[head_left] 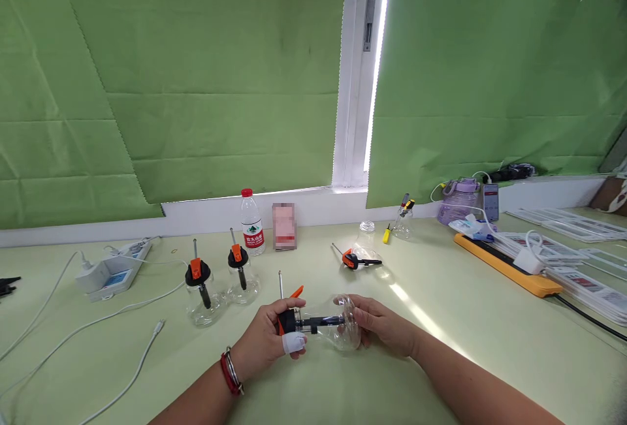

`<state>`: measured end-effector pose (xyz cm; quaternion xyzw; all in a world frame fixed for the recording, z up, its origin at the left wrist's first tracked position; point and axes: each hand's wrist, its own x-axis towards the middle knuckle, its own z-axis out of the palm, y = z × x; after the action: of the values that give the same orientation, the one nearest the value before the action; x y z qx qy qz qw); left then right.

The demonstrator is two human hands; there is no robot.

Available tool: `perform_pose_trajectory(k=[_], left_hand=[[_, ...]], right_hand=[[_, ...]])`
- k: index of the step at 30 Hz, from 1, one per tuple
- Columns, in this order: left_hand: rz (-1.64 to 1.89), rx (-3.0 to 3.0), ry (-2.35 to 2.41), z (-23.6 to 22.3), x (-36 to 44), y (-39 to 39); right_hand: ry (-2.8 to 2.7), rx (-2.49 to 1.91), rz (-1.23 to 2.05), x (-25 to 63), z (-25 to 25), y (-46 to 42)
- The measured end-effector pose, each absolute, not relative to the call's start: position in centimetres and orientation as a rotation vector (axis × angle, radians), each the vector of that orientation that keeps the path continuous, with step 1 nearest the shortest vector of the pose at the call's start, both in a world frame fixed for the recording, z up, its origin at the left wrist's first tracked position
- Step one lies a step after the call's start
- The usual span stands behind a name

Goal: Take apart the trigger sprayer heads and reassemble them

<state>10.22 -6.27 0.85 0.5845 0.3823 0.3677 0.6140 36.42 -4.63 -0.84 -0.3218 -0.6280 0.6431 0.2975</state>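
L hand [274, 333] grips pump head [289, 320], R hand [377, 324] holds bottle [343, 330] sideways over counter [441, 346]. Risk: head cross-threads or slick bottle slips w/ twist.

Makeshift assembly workstation — green table [441, 320], power strips [509, 268], rows of identical spray bottles [200, 294].

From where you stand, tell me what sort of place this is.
Probably a small assembly or recording workstation: green cloth hung behind a pale table, finished bottles lined up, and a power strip with cables.
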Motion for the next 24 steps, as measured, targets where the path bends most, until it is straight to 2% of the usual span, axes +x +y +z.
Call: perform_pose_trajectory(k=[24], left_hand=[[0.889,1.333,0.883,0.95,10.14,-6.15]], right_hand=[[-1.64,-0.717,1.683,36.44,-0.46,-4.73]])
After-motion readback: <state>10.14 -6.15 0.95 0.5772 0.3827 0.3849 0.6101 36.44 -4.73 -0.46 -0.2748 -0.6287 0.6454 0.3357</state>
